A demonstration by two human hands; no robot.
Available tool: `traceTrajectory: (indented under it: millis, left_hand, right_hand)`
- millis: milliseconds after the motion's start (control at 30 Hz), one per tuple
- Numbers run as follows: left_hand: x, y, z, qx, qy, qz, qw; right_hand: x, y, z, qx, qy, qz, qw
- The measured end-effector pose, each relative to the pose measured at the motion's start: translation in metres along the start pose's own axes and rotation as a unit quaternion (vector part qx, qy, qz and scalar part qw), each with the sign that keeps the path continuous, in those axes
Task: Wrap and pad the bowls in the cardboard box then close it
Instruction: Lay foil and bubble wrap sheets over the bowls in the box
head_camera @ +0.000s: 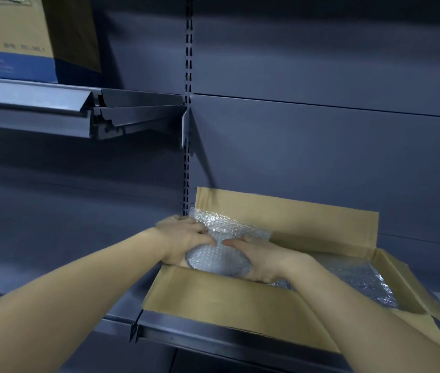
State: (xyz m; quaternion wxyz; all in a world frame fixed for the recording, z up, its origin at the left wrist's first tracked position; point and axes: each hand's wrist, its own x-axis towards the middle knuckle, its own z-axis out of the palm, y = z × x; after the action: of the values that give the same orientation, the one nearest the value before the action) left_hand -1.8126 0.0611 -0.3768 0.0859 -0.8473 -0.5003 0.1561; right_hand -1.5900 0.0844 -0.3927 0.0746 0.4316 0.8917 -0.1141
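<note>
Clutching bubble-wrap bundle (pixel 217 261) w/ left hand (pixel 184 239), right hand (pixel 262 262) (contents hidden) at box (pixel 240 297).

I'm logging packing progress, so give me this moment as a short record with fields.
Cardboard box: flaps open, on a metal shelf
Left hand: grips the bubble-wrapped bundle on its left side
Right hand: grips its right side
Bundle: round, likely a bowl, at the box's left end
Inside box: bubble wrap sheet at the right
Upper shelf: another carton, top left
</note>
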Motion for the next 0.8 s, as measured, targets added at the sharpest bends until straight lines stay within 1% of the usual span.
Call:
traceTrajectory:
  millis: [67, 133, 200, 267, 400, 567, 633, 733, 800]
  left_hand:
    - [0.0, -0.001, 0.003, 0.011, 0.003, -0.005, 1.0]
    - [0.0, -0.002, -0.001, -0.022, -0.018, -0.007, 1.0]
    - [0.0, -0.004, -0.004, -0.057, -0.034, -0.006, 0.998]
    - [0.001, -0.005, -0.003, -0.069, -0.036, -0.006, 0.997]
    - [0.007, -0.001, 0.001, -0.026, -0.064, -0.018, 0.997]
    - [0.015, 0.007, -0.003, -0.011, -0.08, -0.035, 0.996]
    - [0.016, 0.007, -0.002, -0.023, -0.086, -0.039, 0.995]
    - [0.012, 0.001, 0.0, -0.091, -0.093, -0.048, 0.99]
    - [0.01, -0.002, 0.001, -0.105, -0.094, -0.048, 0.989]
  right_hand:
    - [0.001, -0.002, -0.001, -0.006, -0.007, 0.006, 1.0]
    - [0.0, -0.004, -0.005, 0.001, -0.022, 0.01, 1.0]
    - [-0.003, -0.003, -0.01, 0.033, -0.031, 0.011, 0.999]
    - [-0.004, -0.003, -0.011, 0.062, -0.023, 0.017, 0.998]
    - [0.004, -0.012, -0.003, 0.008, -0.004, 0.03, 1.0]
    - [0.011, -0.019, 0.001, -0.071, -0.014, 0.042, 0.996]
    - [0.011, -0.017, 0.002, -0.064, -0.015, 0.042, 0.997]
    - [0.009, -0.009, 0.003, -0.017, -0.027, 0.033, 0.999]
    - [0.007, 0.001, 0.0, 0.0, -0.037, 0.025, 0.999]
